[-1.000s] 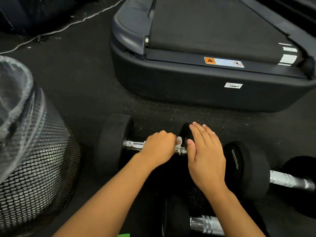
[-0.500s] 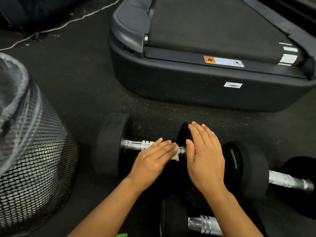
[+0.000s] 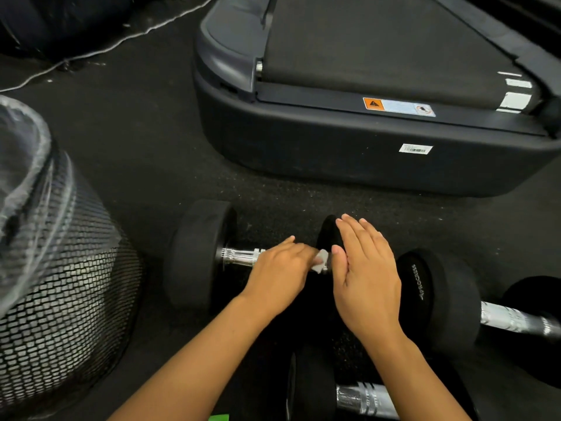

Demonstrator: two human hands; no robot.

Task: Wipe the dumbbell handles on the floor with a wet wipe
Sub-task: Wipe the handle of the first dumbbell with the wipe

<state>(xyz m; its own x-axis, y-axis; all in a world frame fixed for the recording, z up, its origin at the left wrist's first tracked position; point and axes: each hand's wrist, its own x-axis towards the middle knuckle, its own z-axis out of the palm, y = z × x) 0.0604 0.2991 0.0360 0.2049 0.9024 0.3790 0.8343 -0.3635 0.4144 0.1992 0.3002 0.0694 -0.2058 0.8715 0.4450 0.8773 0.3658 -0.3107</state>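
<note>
Treadmill (image 3: 364, 141) base sits behind the work area. Mesh bin (image 3: 60, 299) at left has a clear liner; can't tell what's inside. Three dumbbells on the floor (image 3: 136, 147): first dumbbell (image 3: 197, 253) mid-wipe, second dumbbell (image 3: 440, 299) and third dumbbell (image 3: 349, 396) likely still pending. Right hand (image 3: 364, 275) lies flat, fingers straight and together, on the first one's far head. Left hand (image 3: 279, 268) presses the wet wipe (image 3: 321, 261) onto the handle (image 3: 243, 256), fingers extended over it.

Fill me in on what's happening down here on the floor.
A person is wiping a dumbbell handle with a wet wipe pressed under the left hand. The right hand lies flat on that dumbbell's right head, steadying it. Two more dumbbells wait nearby, by a mesh bin.
</note>
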